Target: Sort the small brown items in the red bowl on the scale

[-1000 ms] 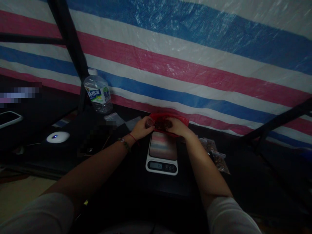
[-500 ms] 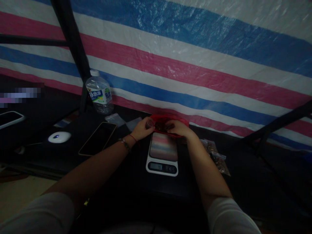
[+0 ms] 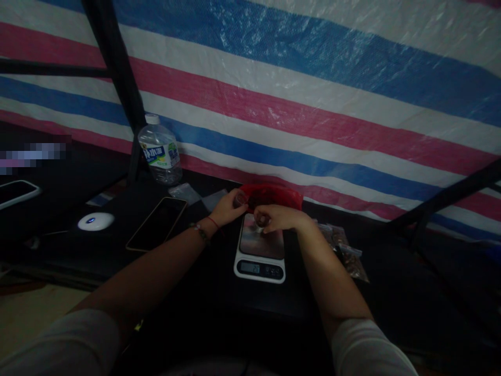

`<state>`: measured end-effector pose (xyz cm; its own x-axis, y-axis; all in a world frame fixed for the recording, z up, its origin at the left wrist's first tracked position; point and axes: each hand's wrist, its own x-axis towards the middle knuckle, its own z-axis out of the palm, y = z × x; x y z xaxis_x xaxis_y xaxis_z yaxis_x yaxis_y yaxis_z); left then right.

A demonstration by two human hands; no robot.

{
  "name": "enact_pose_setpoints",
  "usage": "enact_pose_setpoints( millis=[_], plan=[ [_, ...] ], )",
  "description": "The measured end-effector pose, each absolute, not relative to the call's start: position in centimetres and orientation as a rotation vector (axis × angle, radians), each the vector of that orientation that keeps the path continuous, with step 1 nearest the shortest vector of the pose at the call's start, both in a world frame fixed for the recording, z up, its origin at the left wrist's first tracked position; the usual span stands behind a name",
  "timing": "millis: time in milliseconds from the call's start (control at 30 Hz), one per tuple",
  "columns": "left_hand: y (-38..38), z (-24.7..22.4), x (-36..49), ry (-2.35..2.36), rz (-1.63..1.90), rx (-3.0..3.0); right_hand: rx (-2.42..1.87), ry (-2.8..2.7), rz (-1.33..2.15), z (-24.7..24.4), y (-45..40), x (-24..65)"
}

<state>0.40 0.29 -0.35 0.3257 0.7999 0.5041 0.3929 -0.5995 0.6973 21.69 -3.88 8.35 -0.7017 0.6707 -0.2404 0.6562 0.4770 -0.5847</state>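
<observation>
My left hand (image 3: 229, 206) has its fingers closed on a small clear round container (image 3: 240, 199) at the left edge of a red plastic bag (image 3: 287, 195). Dark contents fill the bag's opening, too dim to name. My right hand (image 3: 276, 216) is curled round a small clear round cup (image 3: 261, 219) with something reddish-brown showing in it. This hand is over the plate of a white kitchen scale (image 3: 261, 243); whether the cup touches the plate I cannot tell. The scale's display is lit with digits.
To the left lie a dark phone (image 3: 157, 223), a white rounded device (image 3: 96, 221) and clear plastic bags (image 3: 185, 194). A large clear bottle (image 3: 159, 151) stands behind them. Small filled zip bags (image 3: 353, 261) lie right of my right forearm. A striped tarp (image 3: 293, 104) hangs behind the table.
My right hand has come out of the red bag toward me and is now above the scale's plate with the small cup. My left hand has stayed in place.
</observation>
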Motion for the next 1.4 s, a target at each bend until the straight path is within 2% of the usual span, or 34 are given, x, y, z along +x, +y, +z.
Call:
enact_pose_setpoints(
  millis=[167,300,467,633,800,933,1133,1400],
  plan=[
    [0.4,-0.5,0.4,1.054,1.206,2.143,-1.292,-2.659,0.859,8.5,-4.0,21.7],
    [0.6,-0.7,0.4,1.050,1.197,2.138,-1.281,-2.665,0.846,9.2,-4.4,21.6],
    [0.5,-0.7,0.4,1.047,1.203,2.154,-1.474,-2.699,0.630,10.2,-5.7,20.5],
    [0.3,-0.4,0.3,1.082,1.174,2.160,-1.552,-2.754,0.704,10.1,-6.1,20.2],
    [0.0,-0.2,0.5,1.047,1.180,2.194,-1.311,-2.523,0.825,10.4,-5.3,21.6],
    [-0.6,0.3,0.9,1.058,1.129,2.259,-1.165,-2.424,0.543,9.5,-4.1,20.8],
    [-1.6,1.0,1.5,1.056,1.082,2.445,-1.223,-2.488,0.433,7.3,-3.4,18.6],
    [-2.5,2.1,2.1,1.038,1.006,2.569,-1.220,-2.490,0.400,7.0,-3.2,18.4]
  ],
)
